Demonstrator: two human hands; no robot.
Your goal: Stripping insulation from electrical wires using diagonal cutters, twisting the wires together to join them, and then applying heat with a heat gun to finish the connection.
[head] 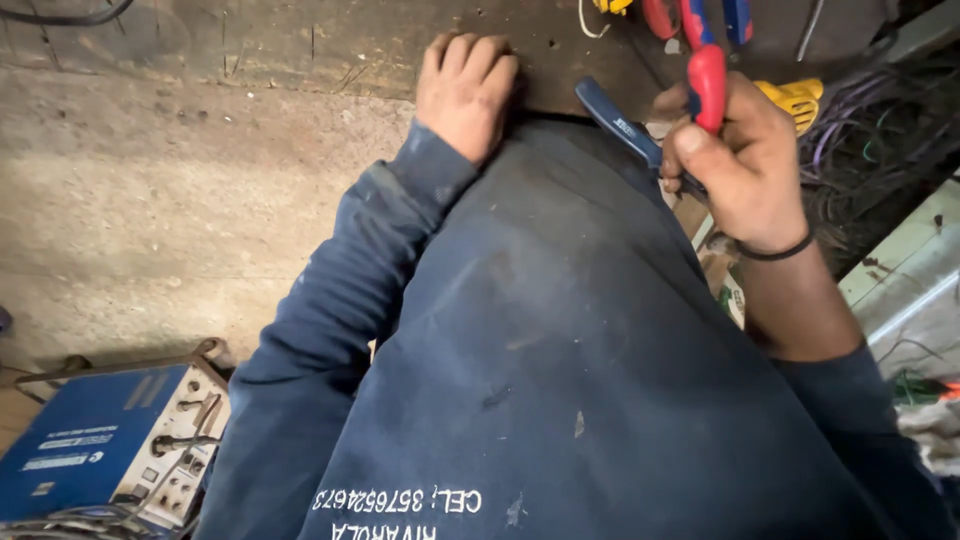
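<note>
One head-worn camera gave the only view. It looked steeply down over the person's own chest, so the dark blue shirt (560, 360) filled the lower middle at very close range. The dark worktop (300, 40) ran along the upper edge, near the lens. The concrete floor (150, 200) lay far below at left, and a blue machine (100, 440) sat bottom left.
</note>
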